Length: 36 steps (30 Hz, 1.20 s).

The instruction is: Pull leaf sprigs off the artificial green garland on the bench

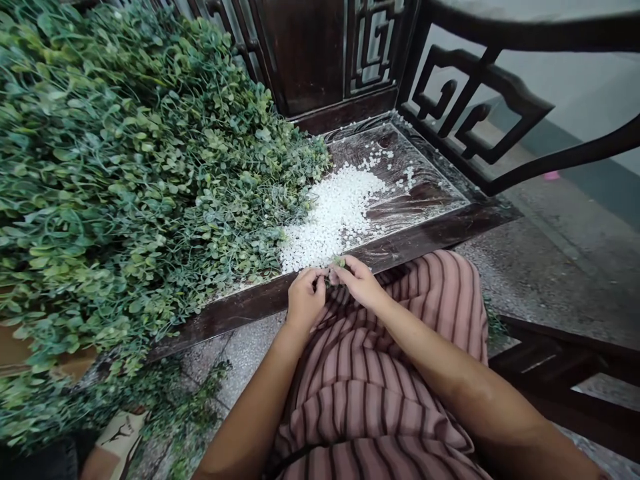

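Over the bench's front edge, above my lap, my two hands meet around a small green leafy sprig [339, 261]. My right hand [363, 283] pinches it between thumb and fingers, with a few leaves poking out above. My left hand [306, 296] is closed too, its thumb and fingertips pressed together against the sprig's lower part, which is mostly hidden. Just beyond the fingertips lies a spread pile of small white bead-like pieces [345, 200]. To the left rises a big heap of artificial green foliage [150, 167], reaching to the edge of the white pile.
The dark wooden bench [415, 230] has a carved back [305, 53] and an openwork armrest [487, 83] at the right. More foliage [185, 407] lies on the speckled floor [245, 353]. Another person's foot in a slipper [120, 437] shows lower left. A dark wooden frame [560, 367] stands at right.
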### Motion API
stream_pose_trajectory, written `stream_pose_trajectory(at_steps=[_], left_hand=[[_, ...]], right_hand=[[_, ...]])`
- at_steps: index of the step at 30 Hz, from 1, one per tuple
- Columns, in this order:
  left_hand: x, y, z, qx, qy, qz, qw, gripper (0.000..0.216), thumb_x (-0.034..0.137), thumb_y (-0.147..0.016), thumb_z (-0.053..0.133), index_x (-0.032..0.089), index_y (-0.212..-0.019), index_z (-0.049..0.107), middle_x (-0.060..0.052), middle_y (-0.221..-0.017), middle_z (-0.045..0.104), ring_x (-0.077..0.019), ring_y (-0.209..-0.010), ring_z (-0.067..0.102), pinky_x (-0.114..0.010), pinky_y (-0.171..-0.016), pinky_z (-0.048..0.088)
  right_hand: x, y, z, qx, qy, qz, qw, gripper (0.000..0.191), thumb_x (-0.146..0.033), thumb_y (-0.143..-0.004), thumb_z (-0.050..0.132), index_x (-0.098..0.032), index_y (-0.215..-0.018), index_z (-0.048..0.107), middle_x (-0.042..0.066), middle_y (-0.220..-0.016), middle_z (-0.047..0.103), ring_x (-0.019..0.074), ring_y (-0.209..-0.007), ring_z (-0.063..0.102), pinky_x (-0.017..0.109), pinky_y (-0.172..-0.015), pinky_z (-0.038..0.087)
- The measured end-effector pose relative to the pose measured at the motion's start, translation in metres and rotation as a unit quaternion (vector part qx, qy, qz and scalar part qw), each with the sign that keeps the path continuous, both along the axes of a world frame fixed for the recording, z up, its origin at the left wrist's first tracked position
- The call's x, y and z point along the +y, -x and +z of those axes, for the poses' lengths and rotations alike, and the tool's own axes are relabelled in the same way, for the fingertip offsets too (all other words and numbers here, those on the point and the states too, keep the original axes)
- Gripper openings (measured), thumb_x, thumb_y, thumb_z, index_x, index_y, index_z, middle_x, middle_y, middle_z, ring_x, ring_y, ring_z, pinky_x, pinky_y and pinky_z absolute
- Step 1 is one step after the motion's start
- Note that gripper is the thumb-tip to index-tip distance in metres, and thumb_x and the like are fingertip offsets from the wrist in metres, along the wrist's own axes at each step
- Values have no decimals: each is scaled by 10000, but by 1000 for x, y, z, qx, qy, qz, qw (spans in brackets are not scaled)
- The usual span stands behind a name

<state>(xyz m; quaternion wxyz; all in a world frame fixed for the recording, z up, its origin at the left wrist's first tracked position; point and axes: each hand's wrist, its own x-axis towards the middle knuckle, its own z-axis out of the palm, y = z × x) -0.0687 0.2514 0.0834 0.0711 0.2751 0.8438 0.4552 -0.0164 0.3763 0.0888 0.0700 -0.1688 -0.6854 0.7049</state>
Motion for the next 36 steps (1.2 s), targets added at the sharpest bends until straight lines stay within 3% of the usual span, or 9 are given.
stream_pose_trajectory(at_steps=[4, 8, 11, 14, 18, 20, 25, 31, 36], left_hand=[[17, 32, -10, 61, -1, 23, 998, 244, 70, -742, 436, 184, -814, 639, -50, -845, 635, -165, -830, 587, -295, -798, 469], [37, 65, -14, 75, 10, 54, 996, 240, 53, -709, 453, 182, -757, 649, -49, -786, 598, -182, -808, 574, -322, -807, 467], [42, 73, -17, 75, -18, 68, 995, 251, 49, -700, 457, 184, -777, 654, -49, -808, 587, -171, -801, 569, -312, -798, 467], [34, 63, -17, 70, -69, 93, 991, 244, 79, -728, 450, 179, -822, 652, -55, -866, 586, -154, -808, 569, -289, -771, 468], [18, 38, -3, 9, -104, 107, 989, 198, 140, -764, 465, 169, -811, 655, -40, -817, 606, -133, -752, 568, -264, -721, 462], [13, 26, 9, -33, -111, 92, 989, 182, 198, -787, 486, 171, -827, 661, -39, -822, 620, -130, -763, 571, -255, -714, 457], [13, 6, 31, -68, -108, 26, 992, 189, 275, -761, 571, 190, -898, 671, -32, -867, 623, -109, -712, 539, -232, -659, 440], [15, 2, 29, -94, -90, 10, 991, 157, 216, -736, 558, 193, -840, 673, 4, -705, 580, -102, -618, 481, -237, -630, 413], [14, 4, 32, -127, -113, 20, 985, 125, 259, -750, 551, 184, -737, 649, -8, -718, 583, -117, -667, 523, -243, -647, 424]], right_hand=[[13, 34, -11, 40, -63, -52, 996, 182, -366, -712, 516, -184, -703, 510, -1, -686, 523, 151, -709, 507, 294, -704, 412], [25, 56, -11, 58, -12, -87, 994, 188, -368, -690, 524, -184, -730, 513, -10, -674, 511, 139, -674, 489, 289, -695, 414], [34, 52, -3, 79, -17, -114, 990, 227, -400, -691, 561, -185, -753, 523, -16, -669, 498, 128, -657, 470, 272, -661, 404], [40, 38, 9, 77, -1, -117, 990, 289, -466, -724, 576, -189, -786, 523, -43, -586, 437, 103, -565, 427, 242, -564, 369], [37, 18, 18, 33, 142, -100, 984, 473, -647, -679, 562, -188, -780, 503, -54, -579, 375, 68, -465, 353, 202, -417, 275], [29, 10, 20, -1, 177, -84, 981, 523, -688, -628, 578, -183, -731, 488, -49, -586, 393, 57, -445, 342, 186, -380, 243], [9, -2, 24, -15, 120, -25, 992, 433, -592, -680, 594, -173, -647, 490, -37, -556, 439, 77, -483, 430, 200, -425, 371], [5, -4, 27, 13, 96, -39, 994, 396, -559, -705, 592, -176, -660, 503, -31, -577, 462, 88, -534, 450, 219, -498, 443], [1, -4, 21, 16, 108, -35, 993, 462, -648, -701, 553, -191, -700, 480, -20, -639, 475, 106, -587, 476, 249, -546, 477]])
